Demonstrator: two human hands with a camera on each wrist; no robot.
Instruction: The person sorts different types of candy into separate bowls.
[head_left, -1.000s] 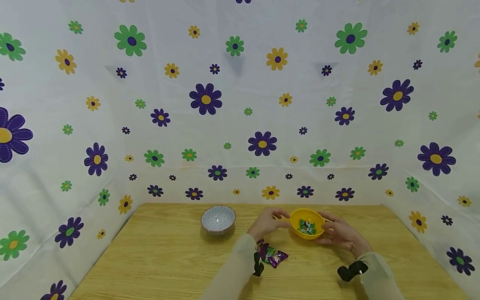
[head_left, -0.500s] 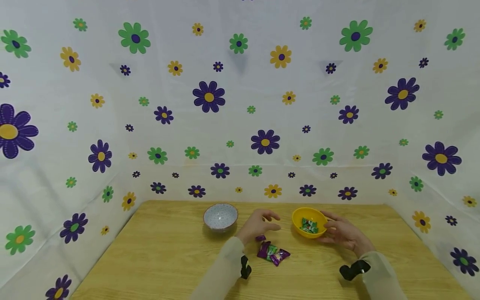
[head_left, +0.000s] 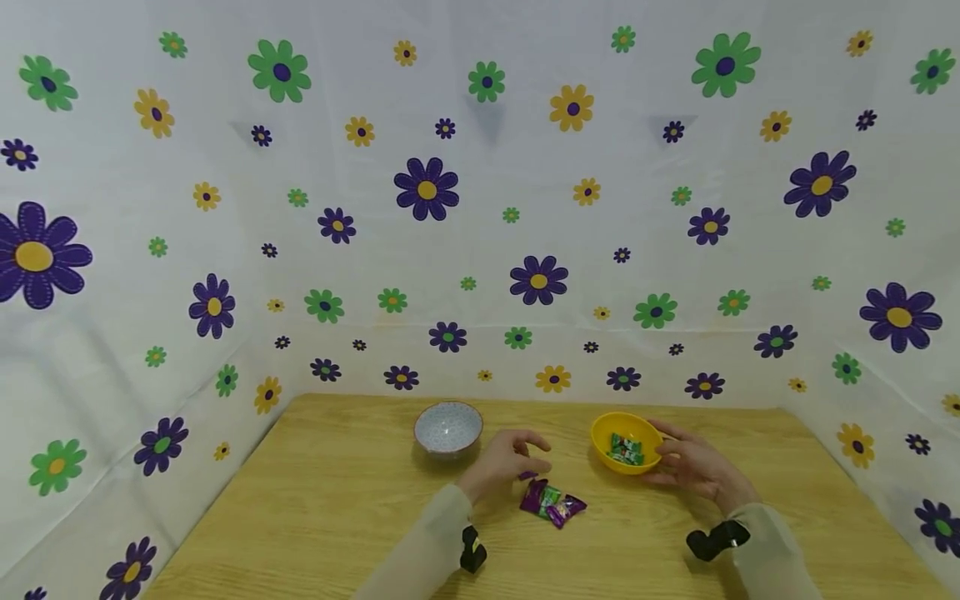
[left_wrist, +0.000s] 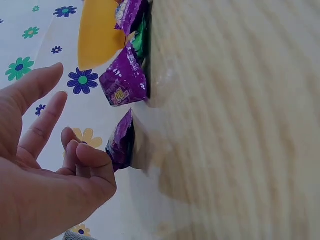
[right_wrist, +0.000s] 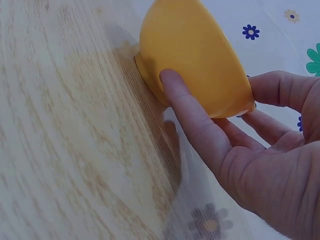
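Observation:
In the head view a yellow bowl [head_left: 609, 457] stands on the table at the right, with green-wrapped candies [head_left: 626, 450] inside. My right hand [head_left: 699, 468] holds the bowl's right side, fingers and thumb spread around its outer wall; the right wrist view shows them touching the yellow wall [right_wrist: 195, 55]. My left hand [head_left: 504, 462] hovers left of the bowl, fingers loosely bent and holding nothing. Just beside it lies a small purple-wrapped candy [left_wrist: 121, 142], partly hidden in the head view. Purple candies [head_left: 566, 510] and a green candy [head_left: 550, 500] lie together in front of the yellow bowl.
A pale blue patterned bowl [head_left: 448, 429] with a reddish rim stands at the back, left of my left hand. The wooden table [head_left: 315, 500] meets a flower-printed white cloth [head_left: 465, 250] at the back and sides.
My left hand has let go of the yellow bowl and drawn back to the left, towards the small purple candy. The right hand stays at the bowl. The head view has shifted slightly.

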